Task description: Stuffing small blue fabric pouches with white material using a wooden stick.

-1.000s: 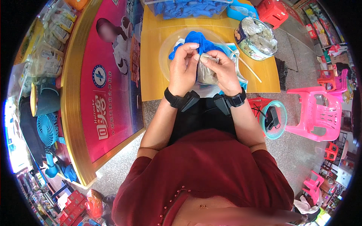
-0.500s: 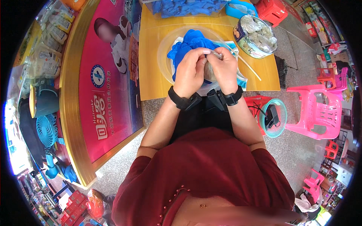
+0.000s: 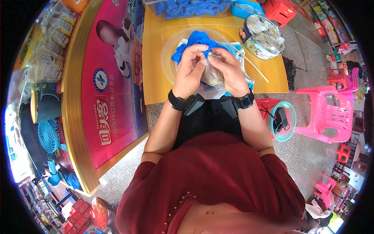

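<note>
My left hand [image 3: 189,74] and my right hand [image 3: 230,73] meet over a clear round basin [image 3: 168,62]. Between their fingertips is a small gathered bit of blue cloth, and a clear plastic bag [image 3: 212,75] of grey-brown stuff hangs just below. The left fingers pinch the blue bit. With thumb and fingers, the right hand grips the top of the bag. Behind them in the basin lies a heap of blue cloth [image 3: 198,38]. Knuckles partly hide the pinched spot.
The basin stands on a yellow wooden table [image 3: 156,31]. A round tin [image 3: 264,39] with filled plastic bags is at right, near a thin stick [image 3: 256,69]. A clear box [image 3: 191,9] of blue pieces sits behind. Past the table's edge are a green basket [image 3: 286,132] and pink chair [image 3: 327,113].
My fingertips have shifted slightly left, and the hands have turned outward. More of the plastic bag shows between them, and a blue bit now shows at the pinch.
</note>
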`<action>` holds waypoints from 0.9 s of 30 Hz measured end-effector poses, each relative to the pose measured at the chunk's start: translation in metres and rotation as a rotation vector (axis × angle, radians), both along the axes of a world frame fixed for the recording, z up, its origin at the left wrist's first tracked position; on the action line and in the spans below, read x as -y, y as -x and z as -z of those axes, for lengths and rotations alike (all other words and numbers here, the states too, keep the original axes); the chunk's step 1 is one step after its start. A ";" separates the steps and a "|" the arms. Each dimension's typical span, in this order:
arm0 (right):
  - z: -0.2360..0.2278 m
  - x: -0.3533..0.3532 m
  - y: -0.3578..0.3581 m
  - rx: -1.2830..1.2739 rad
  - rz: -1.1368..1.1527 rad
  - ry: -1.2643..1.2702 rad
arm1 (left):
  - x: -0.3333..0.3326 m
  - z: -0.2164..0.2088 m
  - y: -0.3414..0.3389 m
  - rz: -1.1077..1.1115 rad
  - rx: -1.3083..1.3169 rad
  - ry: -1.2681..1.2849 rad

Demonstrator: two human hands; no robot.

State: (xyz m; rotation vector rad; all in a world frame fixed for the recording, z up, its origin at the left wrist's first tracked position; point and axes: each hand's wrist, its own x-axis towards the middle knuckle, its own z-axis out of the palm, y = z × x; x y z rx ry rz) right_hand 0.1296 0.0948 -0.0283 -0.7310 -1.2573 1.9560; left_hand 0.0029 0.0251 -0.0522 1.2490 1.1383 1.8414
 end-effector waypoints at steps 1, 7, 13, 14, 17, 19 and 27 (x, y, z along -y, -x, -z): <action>0.001 -0.003 -0.002 0.001 0.001 0.000 | 0.001 -0.003 0.002 0.058 0.068 0.013; 0.009 -0.009 0.001 0.198 0.113 -0.223 | -0.002 0.001 -0.002 0.020 -0.033 0.038; 0.003 0.003 0.008 0.268 0.177 -0.394 | -0.005 0.006 -0.009 -0.102 -0.085 0.092; 0.001 0.006 0.008 0.268 0.173 -0.395 | -0.005 0.007 -0.007 -0.112 -0.065 0.090; 0.000 0.008 0.003 0.089 0.109 -0.275 | -0.004 0.004 -0.002 -0.085 -0.004 0.068; 0.001 0.005 0.003 0.065 0.091 -0.278 | -0.004 0.004 -0.001 -0.047 0.040 0.049; 0.001 -0.005 -0.002 0.011 -0.021 -0.036 | -0.001 -0.005 0.000 0.103 0.126 -0.021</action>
